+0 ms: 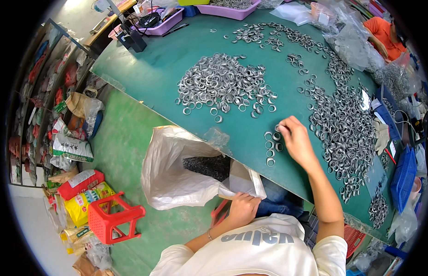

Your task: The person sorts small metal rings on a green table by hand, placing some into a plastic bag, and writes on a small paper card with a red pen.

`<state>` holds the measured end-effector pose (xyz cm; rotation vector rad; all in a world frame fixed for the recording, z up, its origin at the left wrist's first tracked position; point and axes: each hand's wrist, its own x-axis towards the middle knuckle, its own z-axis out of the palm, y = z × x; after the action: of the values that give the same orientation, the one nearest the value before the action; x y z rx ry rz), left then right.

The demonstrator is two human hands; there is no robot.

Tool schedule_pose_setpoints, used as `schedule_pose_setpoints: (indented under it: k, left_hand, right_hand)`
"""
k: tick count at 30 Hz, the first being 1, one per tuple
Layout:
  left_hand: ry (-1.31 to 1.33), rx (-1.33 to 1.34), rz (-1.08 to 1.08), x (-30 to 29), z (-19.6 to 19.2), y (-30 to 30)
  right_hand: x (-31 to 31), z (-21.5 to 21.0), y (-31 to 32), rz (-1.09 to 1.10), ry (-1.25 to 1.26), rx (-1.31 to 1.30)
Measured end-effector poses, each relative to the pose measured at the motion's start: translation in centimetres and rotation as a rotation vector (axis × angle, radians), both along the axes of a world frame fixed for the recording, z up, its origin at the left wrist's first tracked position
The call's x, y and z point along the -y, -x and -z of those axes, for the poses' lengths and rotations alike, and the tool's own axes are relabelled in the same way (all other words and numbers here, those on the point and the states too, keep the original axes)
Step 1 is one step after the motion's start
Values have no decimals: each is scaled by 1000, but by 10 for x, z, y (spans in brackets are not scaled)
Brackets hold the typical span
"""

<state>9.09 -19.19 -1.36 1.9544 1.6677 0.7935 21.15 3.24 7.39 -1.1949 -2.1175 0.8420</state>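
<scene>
My right hand (295,139) is over the green table, thumb and fingers pinched on a small metal ring (278,128). Just below it several loose rings (270,153) lie in a small group. To the left is a large heap of grey metal rings (218,80), and a longer pile of rings (342,129) spreads along the right side. My left hand (244,208) is lower, at the table's near edge, its fingers curled over the rim of an open white sack (170,172). Dark small pieces (207,168) lie inside the sack.
Purple trays (230,10) and black devices (132,41) stand at the table's far end. On the right are a blue basket (404,179), plastic bags and a person in orange (384,37). A red stool (112,216) and shelves (48,92) are on the left.
</scene>
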Motion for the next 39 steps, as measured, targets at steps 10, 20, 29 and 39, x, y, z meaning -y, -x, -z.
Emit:
schedule_pose_setpoints:
  k: [10,20,29,39]
  left_hand:
    - [-1,-15,17,-1,1,-2]
    - [-24,-18,15,-2,1,-2]
    - [-68,15,-7,-2,1,-2]
    - [-72,17,11,-3,0,-3]
  right_hand:
    - [-2,1,-17,-219,4,256]
    - [36,-3,9,-306,399,-183]
    - [54,1,16,-294,107,-137]
    - [30,13,-26,37,135,133]
